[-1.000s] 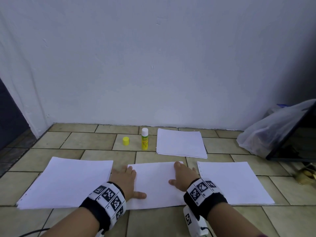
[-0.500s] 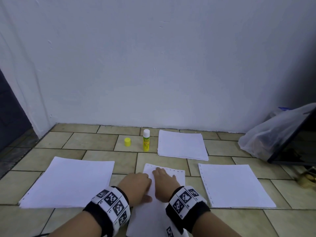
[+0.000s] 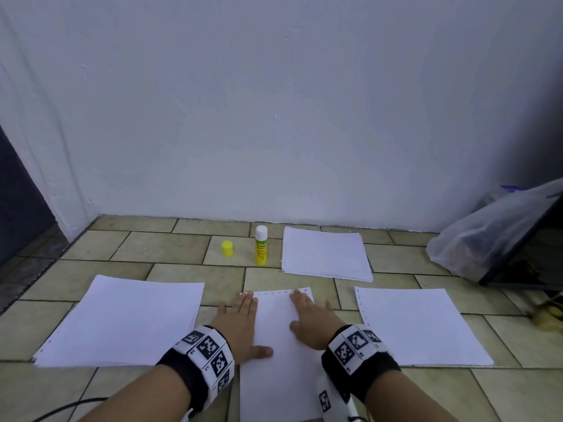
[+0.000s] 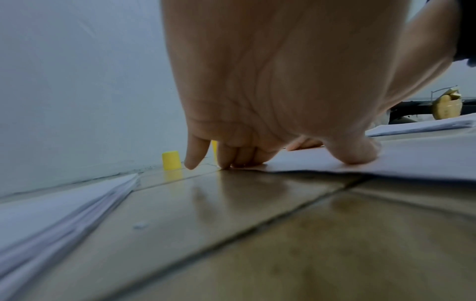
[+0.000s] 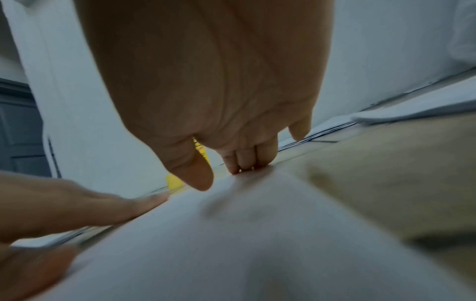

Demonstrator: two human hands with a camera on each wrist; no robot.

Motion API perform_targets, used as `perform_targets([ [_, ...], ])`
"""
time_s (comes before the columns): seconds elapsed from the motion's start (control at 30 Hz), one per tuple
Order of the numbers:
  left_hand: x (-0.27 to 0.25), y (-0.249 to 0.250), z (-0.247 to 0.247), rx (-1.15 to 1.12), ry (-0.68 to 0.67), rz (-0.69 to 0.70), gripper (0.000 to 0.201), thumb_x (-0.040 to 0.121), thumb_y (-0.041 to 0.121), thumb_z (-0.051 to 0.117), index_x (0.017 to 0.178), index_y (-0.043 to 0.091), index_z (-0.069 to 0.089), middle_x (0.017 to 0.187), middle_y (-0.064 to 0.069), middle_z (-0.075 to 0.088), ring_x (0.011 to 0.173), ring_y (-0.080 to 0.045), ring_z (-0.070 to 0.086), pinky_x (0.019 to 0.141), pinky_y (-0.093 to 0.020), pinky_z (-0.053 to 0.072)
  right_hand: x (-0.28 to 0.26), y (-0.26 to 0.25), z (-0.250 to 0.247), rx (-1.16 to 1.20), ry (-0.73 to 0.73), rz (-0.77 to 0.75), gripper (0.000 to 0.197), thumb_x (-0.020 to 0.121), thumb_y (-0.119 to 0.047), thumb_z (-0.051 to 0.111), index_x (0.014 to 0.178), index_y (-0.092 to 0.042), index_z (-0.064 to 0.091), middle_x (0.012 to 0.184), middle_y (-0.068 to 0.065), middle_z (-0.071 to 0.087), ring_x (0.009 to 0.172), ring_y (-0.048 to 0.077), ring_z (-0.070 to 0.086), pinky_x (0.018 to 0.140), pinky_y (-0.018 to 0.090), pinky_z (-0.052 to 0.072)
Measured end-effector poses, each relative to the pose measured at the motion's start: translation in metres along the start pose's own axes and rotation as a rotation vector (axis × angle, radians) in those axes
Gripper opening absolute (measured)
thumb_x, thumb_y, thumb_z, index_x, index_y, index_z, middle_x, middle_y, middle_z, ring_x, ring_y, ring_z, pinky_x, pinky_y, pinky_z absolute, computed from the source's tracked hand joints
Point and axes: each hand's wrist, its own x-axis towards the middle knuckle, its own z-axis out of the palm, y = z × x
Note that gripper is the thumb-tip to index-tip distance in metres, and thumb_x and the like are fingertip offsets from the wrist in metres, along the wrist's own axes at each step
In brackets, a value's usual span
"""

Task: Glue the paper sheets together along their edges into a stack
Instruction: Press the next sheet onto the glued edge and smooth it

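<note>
A white sheet with a punched far edge [image 3: 275, 336] lies lengthwise on the tiled floor between my hands. My left hand [image 3: 240, 322] lies flat on its left edge, fingers straight, thumb on the paper [image 4: 355, 154]. My right hand [image 3: 310, 318] presses flat near its far right corner, fingertips [image 5: 244, 163] on the sheet [image 5: 231, 234]. An uncapped yellow glue stick [image 3: 261, 245] stands beyond, its yellow cap [image 3: 227, 248] to the left, also visible as the cap [image 4: 171, 160] in the left wrist view. Paper stacks lie at left [image 3: 122, 321], right [image 3: 420, 327] and far centre [image 3: 326, 254].
A white wall [image 3: 274, 117] rises just behind the glue stick. A clear plastic bag [image 3: 487, 236] and a dark slanted panel [image 3: 530, 248] sit at the far right. A dark doorway [image 3: 18, 208] opens at the left. A cable [image 3: 67, 409] runs under my left forearm.
The middle sheet has turned from lying crosswise to lengthwise. My hands came together at its middle, then spread apart and slid forward to its far corners.
</note>
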Motion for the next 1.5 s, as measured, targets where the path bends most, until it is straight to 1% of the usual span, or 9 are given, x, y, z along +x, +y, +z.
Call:
perform_targets([
  [0.17, -0.002, 0.002, -0.005, 0.001, 0.017, 0.007, 0.104, 0.089, 0.067, 0.041, 0.151, 0.004, -0.013, 0.16, -0.011, -0.017, 0.149, -0.021, -0.01, 0.121, -0.046, 0.001, -0.002, 0.014, -0.001, -0.009, 0.014, 0.026, 0.097, 0.085, -0.057, 0.057, 0.153, -0.016, 0.0, 0.161, -0.002, -0.003, 0.147, 0.014, 0.007, 0.119, 0.048, -0.001],
  [0.27, -0.004, 0.0, -0.013, 0.029, 0.046, -0.005, 0.096, 0.09, 0.067, 0.04, 0.153, 0.003, 0.004, 0.161, -0.013, 0.002, 0.148, -0.024, 0.01, 0.119, -0.043, 0.014, -0.001, 0.01, -0.004, 0.011, 0.079, 0.021, 0.111, 0.069, -0.056, 0.075, 0.151, -0.013, 0.014, 0.157, 0.006, 0.014, 0.144, 0.022, 0.018, 0.118, 0.043, 0.018],
  [0.4, -0.012, -0.003, -0.03, 0.118, 0.124, -0.014, 0.044, 0.099, 0.042, 0.04, 0.127, 0.009, 0.051, 0.131, -0.01, 0.052, 0.118, -0.026, 0.051, 0.098, -0.035, 0.036, -0.003, 0.005, -0.008, -0.106, 0.21, 0.095, 0.08, 0.074, -0.049, 0.074, 0.138, -0.016, 0.039, 0.134, 0.009, 0.034, 0.126, 0.027, 0.032, 0.103, 0.036, 0.039],
  [0.57, -0.015, -0.005, -0.03, 0.188, 0.116, -0.04, 0.024, 0.097, 0.014, 0.046, 0.114, 0.007, 0.061, 0.121, -0.008, 0.06, 0.107, -0.024, 0.061, 0.085, -0.03, 0.046, -0.004, -0.005, -0.005, -0.103, 0.141, -0.04, 0.053, 0.093, -0.011, 0.054, 0.142, -0.016, 0.037, 0.137, 0.011, 0.037, 0.124, 0.027, 0.038, 0.103, 0.033, 0.037],
  [0.7, -0.014, -0.012, -0.026, 0.021, 0.137, 0.021, 0.059, 0.087, 0.034, 0.067, 0.136, 0.011, 0.042, 0.142, -0.007, 0.038, 0.128, -0.023, 0.041, 0.099, -0.035, 0.042, -0.003, -0.012, -0.003, -0.097, 0.125, -0.16, 0.055, 0.092, 0.001, 0.045, 0.144, -0.012, 0.033, 0.145, 0.006, 0.035, 0.13, 0.027, 0.033, 0.107, 0.035, 0.034],
  [0.8, -0.012, -0.021, -0.023, -0.025, 0.07, 0.052, 0.087, 0.089, 0.044, 0.062, 0.152, 0.009, 0.012, 0.161, -0.004, 0.002, 0.148, -0.019, 0.007, 0.115, -0.04, 0.026, -0.001, -0.006, -0.006, -0.059, 0.136, -0.119, 0.057, 0.093, -0.014, 0.054, 0.145, -0.012, 0.03, 0.149, 0.004, 0.034, 0.134, 0.024, 0.031, 0.11, 0.036, 0.032],
  [1.07, -0.002, -0.033, -0.009, -0.017, -0.084, 0.026, 0.096, 0.094, 0.056, 0.045, 0.151, 0.008, -0.016, 0.158, -0.002, -0.025, 0.148, -0.013, -0.01, 0.12, -0.043, 0.011, -0.014, 0.045, -0.015, 0.014, 0.011, 0.12, 0.13, 0.067, -0.052, 0.079, 0.151, -0.01, -0.011, 0.16, 0.003, -0.009, 0.148, 0.019, -0.007, 0.118, 0.048, 0.004],
  [1.33, 0.0, -0.032, -0.008, -0.036, -0.109, 0.023, 0.096, 0.095, 0.056, 0.043, 0.15, 0.006, -0.017, 0.157, -0.006, -0.026, 0.148, -0.014, -0.012, 0.119, -0.041, 0.012, -0.025, 0.047, -0.018, 0.1, 0.086, 0.139, 0.136, 0.059, -0.053, 0.083, 0.151, -0.008, -0.007, 0.155, 0.006, 0.025, 0.145, 0.027, 0.017, 0.12, 0.042, 0.001],
  [1.5, 0.0, -0.031, -0.009, -0.033, -0.115, 0.016, 0.095, 0.095, 0.056, 0.042, 0.15, 0.006, -0.017, 0.157, -0.006, -0.026, 0.148, -0.015, -0.012, 0.12, -0.042, 0.01, -0.031, 0.046, -0.023, 0.172, 0.113, 0.08, 0.121, 0.063, -0.044, 0.084, 0.15, -0.016, 0.006, 0.137, 0.003, 0.049, 0.134, 0.024, 0.035, 0.114, 0.037, 0.024],
])
